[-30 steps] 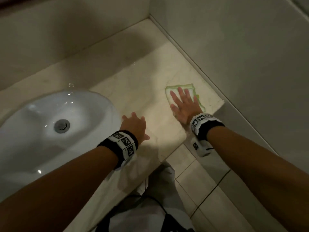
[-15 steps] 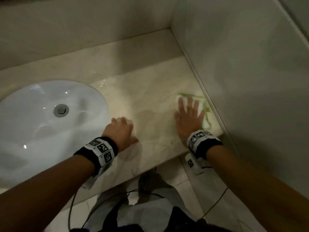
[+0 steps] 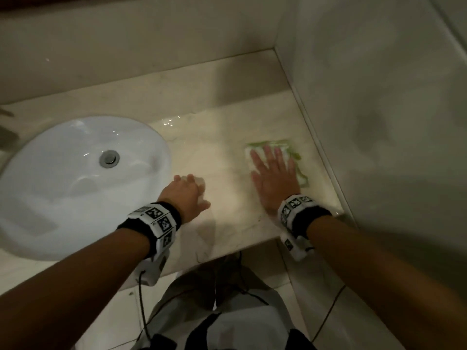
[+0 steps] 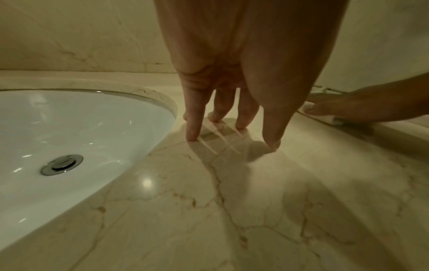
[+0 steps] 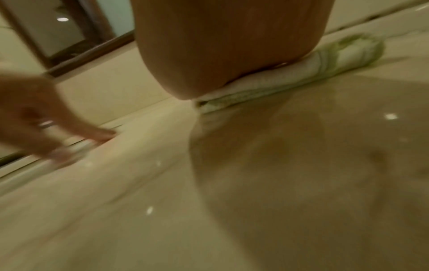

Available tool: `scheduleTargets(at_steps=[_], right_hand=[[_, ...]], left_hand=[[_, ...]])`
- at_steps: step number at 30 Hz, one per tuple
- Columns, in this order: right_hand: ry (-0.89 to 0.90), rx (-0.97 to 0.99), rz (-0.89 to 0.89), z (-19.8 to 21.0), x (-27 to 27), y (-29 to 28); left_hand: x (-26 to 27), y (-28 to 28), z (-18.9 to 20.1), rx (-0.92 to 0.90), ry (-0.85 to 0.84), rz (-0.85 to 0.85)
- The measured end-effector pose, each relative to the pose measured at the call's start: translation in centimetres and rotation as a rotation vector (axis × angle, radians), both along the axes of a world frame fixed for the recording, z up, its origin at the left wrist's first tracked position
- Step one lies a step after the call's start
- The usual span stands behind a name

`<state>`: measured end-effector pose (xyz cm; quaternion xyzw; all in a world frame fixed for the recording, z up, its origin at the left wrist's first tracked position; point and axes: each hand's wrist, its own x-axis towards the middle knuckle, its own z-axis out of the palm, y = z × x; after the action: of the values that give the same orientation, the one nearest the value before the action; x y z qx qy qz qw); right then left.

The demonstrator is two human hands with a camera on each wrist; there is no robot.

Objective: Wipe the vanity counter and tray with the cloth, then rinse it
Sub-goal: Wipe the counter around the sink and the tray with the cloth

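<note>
A white cloth with green edging (image 3: 295, 157) (image 5: 329, 60) lies flat on the beige marble counter (image 3: 227, 152), near the right wall. My right hand (image 3: 274, 170) presses down on it with spread, straight fingers. My left hand (image 3: 188, 190) (image 4: 232, 128) rests its straight fingertips (image 4: 192, 136) on the bare counter (image 4: 232, 201) just right of the sink (image 3: 75, 178) (image 4: 69, 137) and holds nothing. No tray is in view.
The white oval sink has a metal drain (image 3: 109, 159). Walls close the counter at the back and right (image 3: 379, 122). Water drops (image 3: 171, 121) shine behind the sink's right rim. The counter's front edge (image 3: 227, 251) drops to a tiled floor (image 3: 316, 286). A mirror frame (image 5: 81, 53) shows in the right wrist view.
My right hand has slid the cloth from the counter's far right corner back toward the left. The left hand stays on the counter by the sink. My head view has shifted.
</note>
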<state>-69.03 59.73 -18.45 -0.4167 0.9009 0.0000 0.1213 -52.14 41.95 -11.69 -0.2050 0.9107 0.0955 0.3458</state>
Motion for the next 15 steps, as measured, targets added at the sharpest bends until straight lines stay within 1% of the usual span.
scheduleTargets(at_steps=[3,5,7,9,10,11,13,15], right_hand=[[0.031,0.045,-0.142,0.3,-5.1,1.1],[-0.019,0.061,-0.192,0.3,-6.6,1.4],[-0.030,0.062,-0.259,0.3,-6.0,0.8],[-0.037,0.066,-0.331,0.3,-4.4,-0.9],[-0.041,0.069,-0.329,0.3,-3.2,-1.7],[-0.031,0.050,-0.284,0.3,-1.8,-2.7],[-0.022,-0.039,-0.134,0.6,1.6,-4.6],[-0.018,-0.051,0.022,0.2,5.2,-6.1]], left_hand=[[0.4,-0.1,-0.2,0.013,0.031,0.036],[0.7,-0.2,0.0,0.039,0.097,0.129],[0.6,-0.4,0.3,0.057,0.184,0.215],[0.2,-0.9,0.7,0.068,0.256,0.247],[-0.1,-1.1,0.8,0.074,0.276,0.251],[-0.5,-1.4,0.8,0.069,0.288,0.253],[-1.4,-1.9,1.1,0.022,0.291,0.275],[-2.0,-2.1,1.6,-0.013,0.221,0.353]])
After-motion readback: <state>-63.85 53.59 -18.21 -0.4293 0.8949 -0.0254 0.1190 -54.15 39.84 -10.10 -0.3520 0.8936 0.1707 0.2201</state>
